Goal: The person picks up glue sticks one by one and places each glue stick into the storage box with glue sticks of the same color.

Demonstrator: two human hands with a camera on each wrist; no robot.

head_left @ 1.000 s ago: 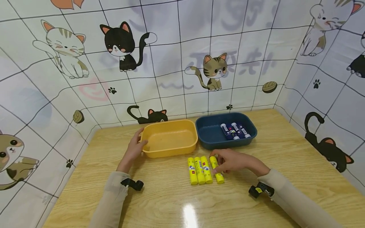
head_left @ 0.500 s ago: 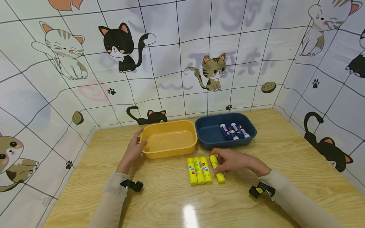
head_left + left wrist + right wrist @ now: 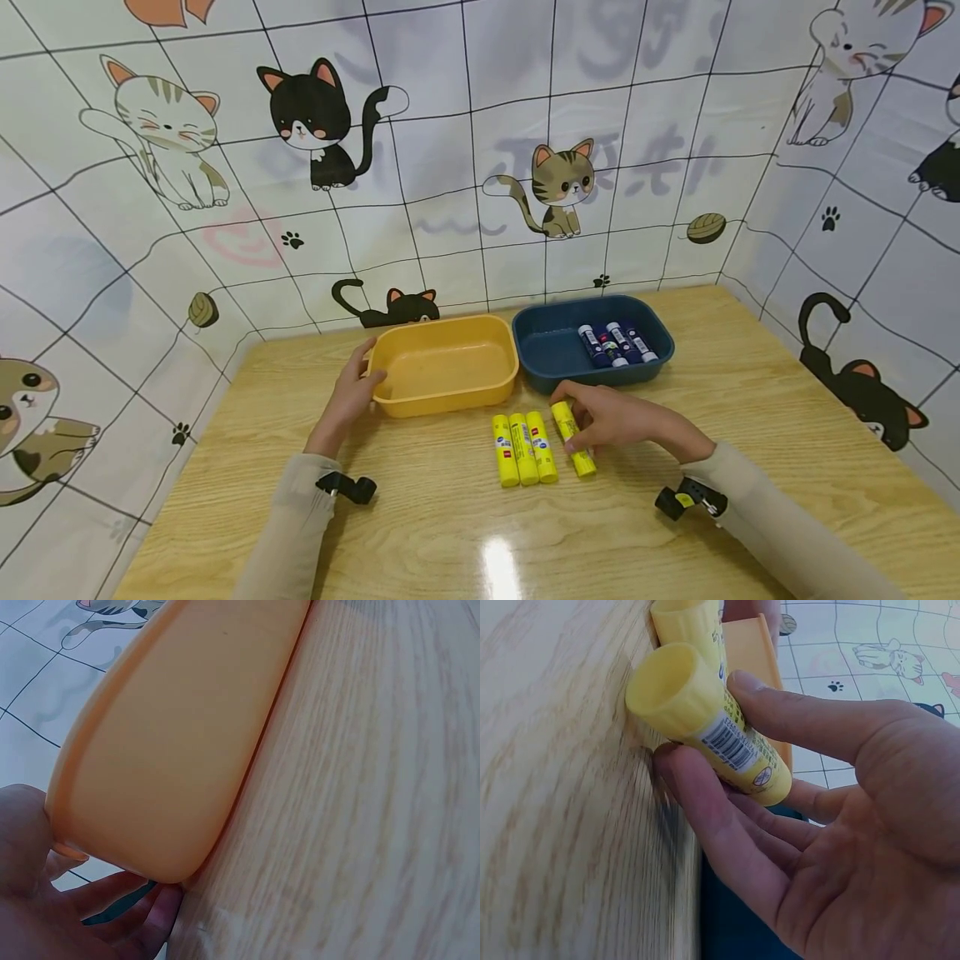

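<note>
My right hand (image 3: 618,417) pinches a yellow glue stick (image 3: 739,750) between thumb and fingers. In the right wrist view its hollow end and barcode label show, and it is tilted just off the wood. Left of that hand, three more yellow glue sticks (image 3: 524,450) lie side by side on the table (image 3: 420,517). At the far left my left hand (image 3: 354,390) grips the end of a yellow plastic bin (image 3: 450,402), thumb over the rim and fingers outside. The left wrist view shows those fingers under the bin's outer corner (image 3: 169,859).
A dark blue bin (image 3: 585,382) stands against the yellow one's right side. Inside it lie several dark blue glue sticks (image 3: 592,343) with white ends. Cat-printed cloth (image 3: 450,183) walls in the table's back and sides.
The right hand has raised and tilted its glue stick slightly, moving it a little away from the three in the row. The left hand and both bins stay where they were.
</note>
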